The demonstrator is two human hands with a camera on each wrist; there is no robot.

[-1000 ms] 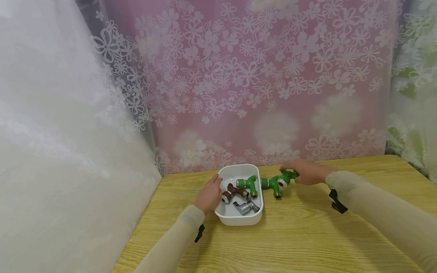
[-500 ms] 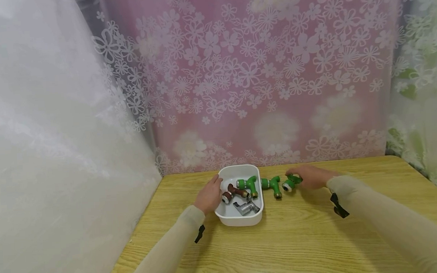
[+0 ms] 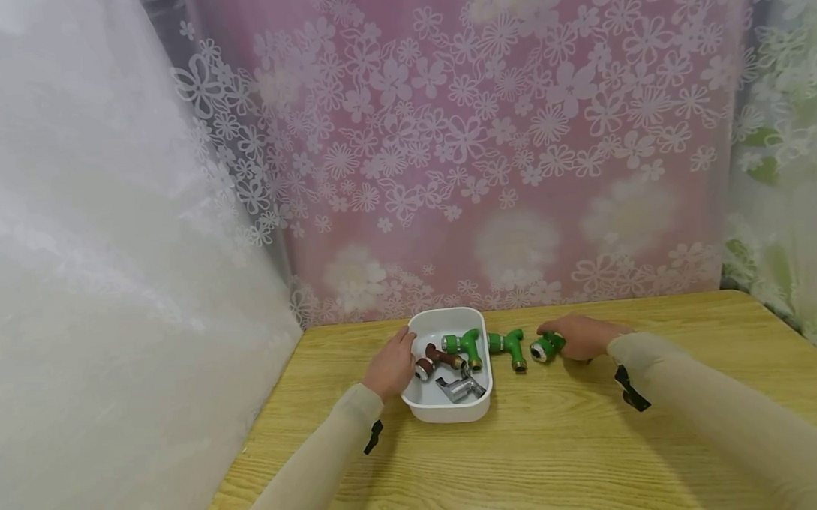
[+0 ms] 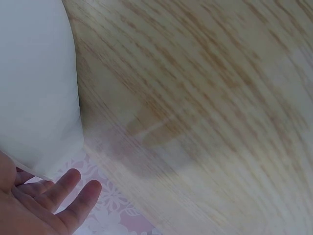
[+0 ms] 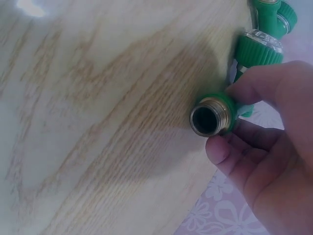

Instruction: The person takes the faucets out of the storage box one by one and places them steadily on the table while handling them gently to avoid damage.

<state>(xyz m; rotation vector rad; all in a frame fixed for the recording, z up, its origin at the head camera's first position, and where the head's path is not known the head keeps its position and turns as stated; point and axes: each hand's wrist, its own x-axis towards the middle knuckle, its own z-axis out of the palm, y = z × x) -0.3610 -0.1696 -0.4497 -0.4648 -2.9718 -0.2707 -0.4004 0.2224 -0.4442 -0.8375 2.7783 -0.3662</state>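
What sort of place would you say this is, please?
Probably a makeshift indoor workspace: a pink floral sheet hangs behind a wood-grain table bearing a white tub of tap-like fittings.

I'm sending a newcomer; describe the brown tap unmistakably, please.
On the wooden table, find the white tub at the left hand. Inside, toward its left wall, lies the brown tap. Its colour sets it apart from the green tap to its right and the silver tap nearer the viewer.

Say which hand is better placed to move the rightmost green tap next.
The right hand, most likely: it has a grip on the rightmost green tap. The left hand is at the left rim of the white tub, with another green tap in between.
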